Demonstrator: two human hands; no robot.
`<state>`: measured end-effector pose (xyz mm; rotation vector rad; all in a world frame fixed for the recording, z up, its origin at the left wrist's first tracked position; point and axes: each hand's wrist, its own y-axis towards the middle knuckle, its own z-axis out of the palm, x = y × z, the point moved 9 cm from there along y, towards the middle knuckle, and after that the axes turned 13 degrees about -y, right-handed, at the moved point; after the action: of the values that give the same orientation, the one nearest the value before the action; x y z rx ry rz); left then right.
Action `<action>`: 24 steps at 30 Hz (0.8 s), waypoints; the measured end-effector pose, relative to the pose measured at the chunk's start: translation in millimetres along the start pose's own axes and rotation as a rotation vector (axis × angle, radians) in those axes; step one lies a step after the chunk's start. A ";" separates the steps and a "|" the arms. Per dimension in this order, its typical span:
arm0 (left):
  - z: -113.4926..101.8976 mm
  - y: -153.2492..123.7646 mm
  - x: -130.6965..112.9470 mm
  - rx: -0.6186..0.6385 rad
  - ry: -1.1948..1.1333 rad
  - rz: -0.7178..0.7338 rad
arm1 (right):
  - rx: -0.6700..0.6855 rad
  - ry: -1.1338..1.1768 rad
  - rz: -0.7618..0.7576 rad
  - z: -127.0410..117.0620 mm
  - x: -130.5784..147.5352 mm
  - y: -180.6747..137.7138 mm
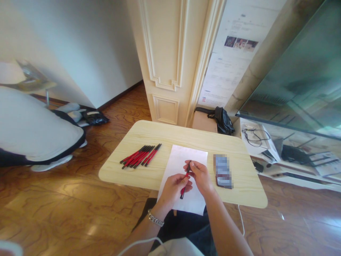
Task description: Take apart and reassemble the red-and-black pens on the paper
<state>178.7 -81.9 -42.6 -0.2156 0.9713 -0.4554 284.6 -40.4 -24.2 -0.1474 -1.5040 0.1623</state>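
Observation:
Between my two hands is a red pen (182, 191) with black ends, tilted over a sheet of white paper (183, 153). My left hand (176, 186) grips its red barrel between thumb and fingers. The fingers of my right hand (198, 172) pinch its upper black end. Left of the paper lies a loose pile of red and black pens (140, 156), all slanting the same way. A phone (223, 171), its screen blurred out, rests on the table to the right of the paper.
The light wooden table (112, 170) has rounded corners. Beyond it stand a cream panelled door (165, 46) and a black bag (223, 119). A low white cabinet (290, 174) with a router is at right. Another person (39, 124) crouches at left. A white cable (241, 220) hangs near the table's right side.

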 end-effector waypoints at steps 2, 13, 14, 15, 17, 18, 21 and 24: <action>-1.1 1.1 1.5 -0.013 0.015 0.015 | -0.031 -0.055 -0.010 -2.9 -1.1 1.6; 1.6 0.5 6.8 0.009 -0.011 -0.001 | -0.006 0.027 0.002 -2.5 -0.6 -1.4; 2.9 0.5 6.0 0.014 -0.004 -0.002 | 0.009 0.047 0.005 -1.7 1.0 -1.7; 3.8 0.8 5.4 0.018 0.005 0.002 | 0.008 0.050 0.005 -2.0 1.8 -1.6; 3.4 1.8 4.9 0.010 0.027 0.021 | -0.033 0.008 0.000 -5.5 1.3 -0.2; 1.9 2.4 4.8 -0.005 0.041 0.035 | -0.070 -0.020 -0.004 -8.3 0.1 0.6; -3.5 3.9 5.7 -0.050 0.070 0.056 | -0.174 -0.076 -0.017 -15.6 -3.2 1.3; -3.8 4.4 7.2 -0.039 0.046 0.035 | -0.147 -0.050 -0.011 -12.1 -3.9 -0.2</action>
<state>180.1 -81.2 -51.7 -0.2239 1.0284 -0.4106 296.5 -41.4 -28.7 -0.2548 -1.5659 0.0467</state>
